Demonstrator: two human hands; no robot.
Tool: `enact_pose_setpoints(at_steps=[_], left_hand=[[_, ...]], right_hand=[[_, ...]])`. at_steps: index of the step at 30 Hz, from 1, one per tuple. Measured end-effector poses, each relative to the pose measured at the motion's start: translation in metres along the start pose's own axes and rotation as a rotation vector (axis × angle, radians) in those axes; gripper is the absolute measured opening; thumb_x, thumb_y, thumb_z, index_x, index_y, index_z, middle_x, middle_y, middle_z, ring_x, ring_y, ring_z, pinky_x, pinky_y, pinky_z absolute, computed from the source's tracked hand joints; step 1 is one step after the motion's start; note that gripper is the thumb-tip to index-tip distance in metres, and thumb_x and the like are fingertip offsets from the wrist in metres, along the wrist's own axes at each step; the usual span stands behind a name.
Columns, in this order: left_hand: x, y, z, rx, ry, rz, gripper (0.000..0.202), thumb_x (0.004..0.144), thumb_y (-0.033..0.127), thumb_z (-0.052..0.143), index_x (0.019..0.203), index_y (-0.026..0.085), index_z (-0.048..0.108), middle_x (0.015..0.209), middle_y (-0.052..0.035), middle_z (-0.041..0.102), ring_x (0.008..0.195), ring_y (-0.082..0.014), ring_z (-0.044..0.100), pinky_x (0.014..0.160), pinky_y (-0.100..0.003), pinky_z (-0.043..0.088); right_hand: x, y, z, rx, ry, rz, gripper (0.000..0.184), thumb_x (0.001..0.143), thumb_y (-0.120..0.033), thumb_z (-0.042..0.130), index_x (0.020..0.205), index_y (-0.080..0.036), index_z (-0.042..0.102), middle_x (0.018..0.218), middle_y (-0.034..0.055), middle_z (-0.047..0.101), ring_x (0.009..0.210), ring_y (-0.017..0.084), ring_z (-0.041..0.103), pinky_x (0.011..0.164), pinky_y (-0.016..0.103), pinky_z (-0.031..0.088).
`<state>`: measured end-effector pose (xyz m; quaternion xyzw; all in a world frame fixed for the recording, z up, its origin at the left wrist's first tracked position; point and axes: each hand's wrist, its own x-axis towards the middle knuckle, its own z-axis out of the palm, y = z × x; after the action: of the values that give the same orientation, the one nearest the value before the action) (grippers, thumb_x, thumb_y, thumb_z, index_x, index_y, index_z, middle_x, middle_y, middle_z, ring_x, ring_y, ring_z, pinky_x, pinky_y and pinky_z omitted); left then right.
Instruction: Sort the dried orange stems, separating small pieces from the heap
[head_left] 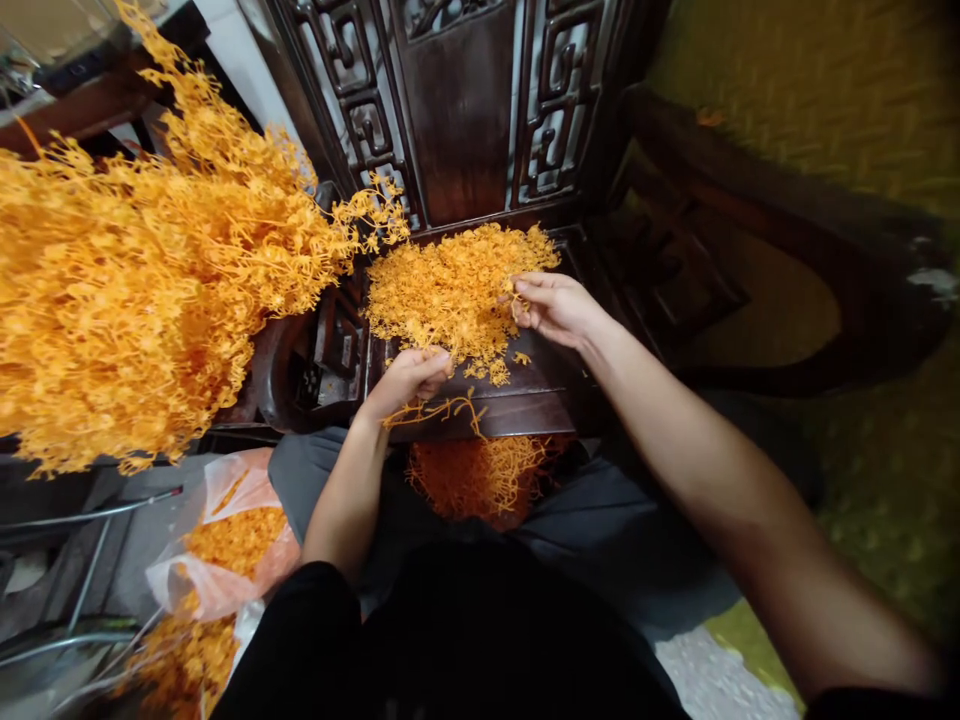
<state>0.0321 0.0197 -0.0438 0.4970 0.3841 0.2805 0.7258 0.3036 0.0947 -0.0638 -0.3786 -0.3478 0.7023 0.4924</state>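
Observation:
A heap of small orange flower-like pieces (454, 285) lies on the seat of a dark carved wooden chair (525, 408). At the near left edge of the heap, my left hand (409, 382) is closed around a thin orange stem (450, 405), whose bare, branching end hangs below the fingers. My right hand (556, 306) hovers by the heap's right side, thumb and fingers pinching a small orange sprig (517, 298). A few loose pieces (522, 358) lie on the seat near both hands.
A large bunch of orange sprigs (142, 290) spreads over the left armrest (279, 375). Bare orange stems (487, 475) fill a container below the seat's front edge. A plastic bag (225, 575) of orange pieces stands at lower left. The curved right armrest (847, 240) rises at right.

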Motion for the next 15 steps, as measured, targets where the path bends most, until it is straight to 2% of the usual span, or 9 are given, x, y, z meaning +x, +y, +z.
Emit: enact_pose_setpoints(at_steps=[3, 5, 7, 10, 12, 15], left_hand=[[0.004, -0.004, 0.003, -0.036, 0.082, 0.069, 0.046, 0.090, 0.057, 0.070, 0.075, 0.018, 0.050, 0.062, 0.0084, 0.024, 0.050, -0.0046, 0.019, 0.048, -0.023, 0.010], [0.007, -0.006, 0.007, -0.040, 0.173, 0.130, 0.049, 0.089, 0.057, 0.072, 0.074, 0.019, 0.046, 0.062, 0.0088, 0.026, 0.049, -0.0039, 0.020, 0.047, -0.023, 0.011], [0.011, -0.009, 0.012, -0.019, 0.278, 0.210, 0.053, 0.083, 0.057, 0.078, 0.074, 0.020, 0.041, 0.062, 0.0084, 0.036, 0.049, -0.0033, 0.028, 0.047, -0.021, 0.018], [0.016, -0.012, 0.022, 0.020, 0.389, 0.302, 0.061, 0.072, 0.053, 0.088, 0.078, 0.022, 0.036, 0.073, 0.0038, 0.059, 0.059, -0.0064, 0.052, 0.057, -0.022, 0.039], [0.017, -0.013, 0.027, 0.038, 0.393, 0.309, 0.063, 0.070, 0.051, 0.089, 0.079, 0.023, 0.034, 0.078, 0.0014, 0.066, 0.068, -0.0105, 0.062, 0.067, -0.026, 0.047], [0.015, -0.014, 0.032, 0.054, 0.350, 0.293, 0.057, 0.076, 0.045, 0.085, 0.082, 0.024, 0.033, 0.072, 0.0044, 0.063, 0.065, -0.0093, 0.059, 0.066, -0.025, 0.045]], right_hand=[[-0.005, 0.008, 0.014, -0.062, -0.083, -0.042, 0.032, 0.071, -0.030, 0.093, 0.089, -0.014, 0.072, 0.062, -0.0002, 0.064, 0.049, 0.008, 0.055, 0.043, 0.019, 0.042], [-0.011, 0.011, 0.025, -0.094, -0.130, -0.046, 0.041, 0.066, -0.037, 0.097, 0.090, -0.014, 0.073, 0.060, 0.0012, 0.066, 0.049, 0.009, 0.058, 0.045, 0.020, 0.045], [-0.019, 0.013, 0.036, -0.095, -0.157, -0.026, 0.050, 0.060, -0.043, 0.100, 0.091, -0.013, 0.074, 0.065, 0.0052, 0.072, 0.056, 0.013, 0.066, 0.051, 0.023, 0.053], [-0.028, 0.018, 0.053, -0.086, -0.172, 0.014, 0.054, 0.054, -0.045, 0.101, 0.089, -0.014, 0.074, 0.071, 0.0080, 0.075, 0.064, 0.017, 0.073, 0.061, 0.028, 0.061], [-0.032, 0.023, 0.062, -0.108, -0.169, 0.002, 0.050, 0.055, -0.044, 0.100, 0.087, -0.015, 0.076, 0.070, 0.0069, 0.075, 0.059, 0.015, 0.069, 0.055, 0.026, 0.058], [-0.036, 0.031, 0.072, -0.149, -0.144, -0.060, 0.043, 0.060, -0.044, 0.097, 0.085, -0.014, 0.079, 0.062, 0.0027, 0.070, 0.048, 0.008, 0.055, 0.042, 0.020, 0.042]])
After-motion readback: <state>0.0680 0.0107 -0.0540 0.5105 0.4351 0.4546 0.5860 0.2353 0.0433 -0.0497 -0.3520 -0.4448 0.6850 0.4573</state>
